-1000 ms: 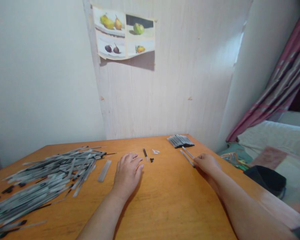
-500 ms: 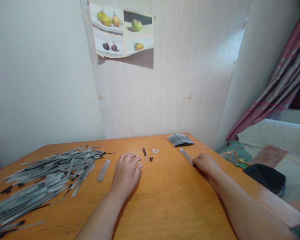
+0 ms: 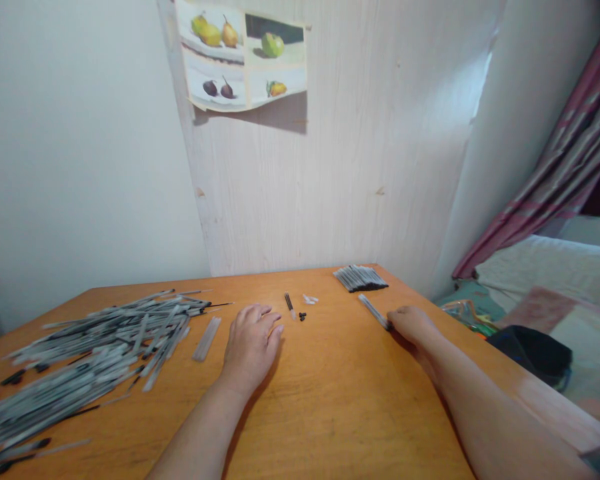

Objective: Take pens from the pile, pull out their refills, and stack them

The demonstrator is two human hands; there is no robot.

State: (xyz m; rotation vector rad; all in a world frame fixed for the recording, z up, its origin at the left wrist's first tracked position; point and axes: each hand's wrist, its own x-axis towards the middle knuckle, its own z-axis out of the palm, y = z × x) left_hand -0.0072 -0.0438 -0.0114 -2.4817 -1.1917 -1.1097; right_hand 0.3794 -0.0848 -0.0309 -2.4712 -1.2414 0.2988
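Observation:
My left hand (image 3: 253,340) lies palm down on the table with its fingers loosely spread, holding nothing. To its left is a small bundle of clear pen tubes (image 3: 207,339). Just beyond its fingers are thin dark refills (image 3: 291,305) with pale ends, small black plugs (image 3: 303,316) and small whitish tips (image 3: 310,299). My right hand (image 3: 411,324) has its fingers closed at the near black end of a clear pen (image 3: 373,309), which lies low over the table; the fingertips are partly hidden. Beyond that pen sits a neat row of similar pens (image 3: 360,278) with black ends.
A large loose pile of clear and black pen parts (image 3: 105,347) covers the left of the orange wooden table (image 3: 320,413). A wall with a fruit picture (image 3: 243,57) stands behind. Past the right edge are a dark open bag (image 3: 530,353) and a pink curtain (image 3: 540,157).
The view has shifted very slightly. My right hand has slid a little back along the pen towards its near end. My left hand stays in place.

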